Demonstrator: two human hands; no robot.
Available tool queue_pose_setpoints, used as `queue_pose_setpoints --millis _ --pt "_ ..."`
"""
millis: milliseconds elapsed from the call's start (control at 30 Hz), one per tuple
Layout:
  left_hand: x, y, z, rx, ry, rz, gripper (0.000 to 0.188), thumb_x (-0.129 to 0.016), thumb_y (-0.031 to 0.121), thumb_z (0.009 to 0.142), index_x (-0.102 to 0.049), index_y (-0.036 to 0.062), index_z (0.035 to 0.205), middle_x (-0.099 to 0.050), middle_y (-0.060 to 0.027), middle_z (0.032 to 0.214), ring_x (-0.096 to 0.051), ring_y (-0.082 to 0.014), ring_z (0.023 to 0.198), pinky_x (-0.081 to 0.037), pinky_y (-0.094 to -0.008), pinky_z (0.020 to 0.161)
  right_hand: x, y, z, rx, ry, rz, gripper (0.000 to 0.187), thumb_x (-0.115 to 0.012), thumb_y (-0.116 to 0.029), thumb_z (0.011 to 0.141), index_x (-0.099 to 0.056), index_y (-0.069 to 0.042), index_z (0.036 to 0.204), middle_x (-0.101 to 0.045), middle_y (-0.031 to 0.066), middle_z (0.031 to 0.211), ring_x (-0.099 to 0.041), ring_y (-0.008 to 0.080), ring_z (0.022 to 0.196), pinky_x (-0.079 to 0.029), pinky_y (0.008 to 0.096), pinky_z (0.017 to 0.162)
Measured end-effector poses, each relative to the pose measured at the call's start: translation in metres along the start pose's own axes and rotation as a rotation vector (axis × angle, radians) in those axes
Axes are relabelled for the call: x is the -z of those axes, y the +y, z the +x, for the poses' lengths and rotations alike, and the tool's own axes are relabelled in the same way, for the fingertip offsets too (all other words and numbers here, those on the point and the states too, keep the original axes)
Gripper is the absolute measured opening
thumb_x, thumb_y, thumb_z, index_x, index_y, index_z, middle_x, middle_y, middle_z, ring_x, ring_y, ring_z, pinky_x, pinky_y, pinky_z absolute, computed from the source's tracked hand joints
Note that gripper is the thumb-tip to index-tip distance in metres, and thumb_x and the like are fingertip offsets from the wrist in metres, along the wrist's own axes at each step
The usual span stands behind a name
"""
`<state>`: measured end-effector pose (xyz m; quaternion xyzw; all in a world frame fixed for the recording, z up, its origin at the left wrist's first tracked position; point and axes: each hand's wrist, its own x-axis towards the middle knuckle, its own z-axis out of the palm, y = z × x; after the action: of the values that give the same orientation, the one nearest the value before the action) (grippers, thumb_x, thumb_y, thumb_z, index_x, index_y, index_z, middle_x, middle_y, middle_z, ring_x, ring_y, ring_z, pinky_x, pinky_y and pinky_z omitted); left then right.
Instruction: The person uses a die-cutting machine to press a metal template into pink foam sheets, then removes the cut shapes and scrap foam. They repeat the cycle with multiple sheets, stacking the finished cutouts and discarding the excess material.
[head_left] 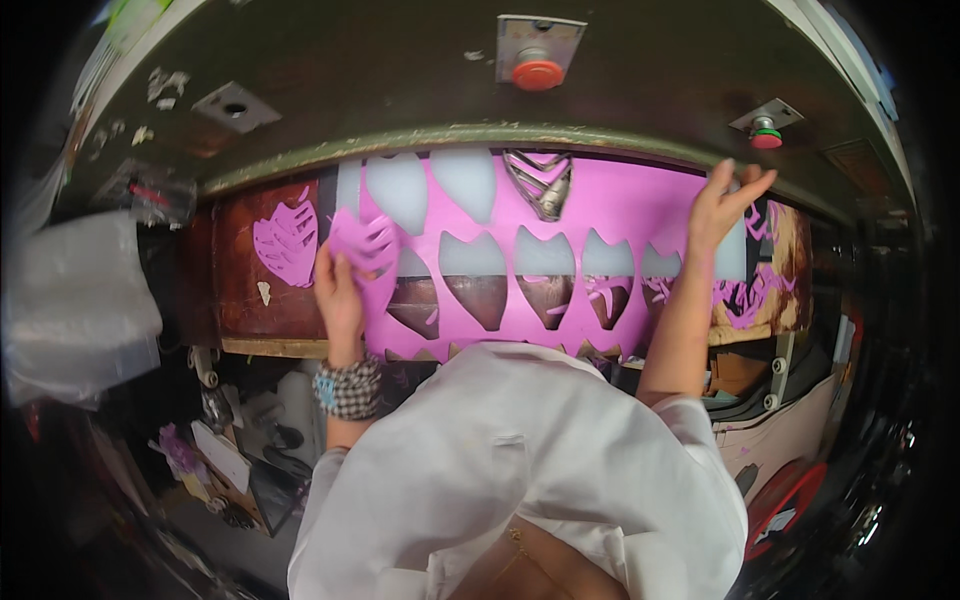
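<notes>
My left hand grips a pink cut-out piece with slits, which is slightly blurred. It hangs over the left end of a pink sheet full of shaped holes. Another pink slitted piece lies to the left on the brown board. On the sheet's far edge rests a metal cutting die with slanted blades. My right hand is raised beyond the sheet's right end, fingers stretched and apart, just short of a button with a green collar. I see nothing in that hand.
A dark green machine beam spans the far side, with a red push button at its middle. Pale board shows through the sheet's holes. Pink scraps lie at the right end. A clear plastic bag hangs at left.
</notes>
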<state>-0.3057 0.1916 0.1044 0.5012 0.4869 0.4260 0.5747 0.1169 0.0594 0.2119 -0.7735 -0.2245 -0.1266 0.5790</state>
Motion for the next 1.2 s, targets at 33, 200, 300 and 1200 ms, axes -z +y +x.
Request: queue_pose_setpoints --millis 33,200,300,1200 --pt "0.015 -0.005 -0.005 0.032 0.037 0.061 0.028 -0.041 0.016 0.100 -0.050 0.0005 0.122 -0.060 -0.0028 0.084 -0.057 -0.0082 0.065 -0.044 -0.0226 0.059 -0.007 0.002 0.017 0.153 -0.035 -0.147 0.090 -0.058 -0.037 0.090 -0.003 0.010 0.144 -0.019 0.0337 0.145 -0.024 0.0433 0.134 -0.022 0.0487 0.110" --pt "0.031 -0.040 -0.012 -0.251 0.249 0.821 0.032 -0.045 0.021 0.098 -0.049 -0.0034 0.119 -0.062 -0.0183 0.089 -0.061 -0.0297 0.073 -0.047 -0.0376 0.065 -0.034 0.014 0.033 0.305 -0.089 -0.401 0.100 -0.051 -0.045 0.091 0.008 0.024 0.134 -0.002 0.0437 0.142 -0.005 0.0512 0.137 -0.006 0.0522 0.113" --pt "0.024 -0.052 0.004 -0.202 0.264 0.902 0.032 -0.044 0.022 0.098 -0.049 -0.0046 0.116 -0.060 -0.0275 0.092 -0.059 -0.0427 0.081 -0.045 -0.0448 0.072 -0.044 0.019 0.013 0.348 -0.027 -0.323 0.099 -0.053 -0.040 0.091 0.012 0.020 0.136 -0.002 0.0387 0.146 -0.003 0.0468 0.140 -0.005 0.0469 0.115" --pt "0.073 -0.065 0.033 -0.587 0.287 1.027 0.022 -0.057 0.010 0.091 -0.059 -0.0053 0.107 -0.064 -0.0207 0.092 -0.062 -0.0339 0.083 -0.050 -0.0402 0.077 0.017 0.091 -0.111 0.073 0.183 -0.638 0.032 -0.067 -0.018 0.078 -0.062 -0.005 0.107 -0.060 0.0186 0.095 -0.057 0.0368 0.089 -0.047 0.0435 0.080"
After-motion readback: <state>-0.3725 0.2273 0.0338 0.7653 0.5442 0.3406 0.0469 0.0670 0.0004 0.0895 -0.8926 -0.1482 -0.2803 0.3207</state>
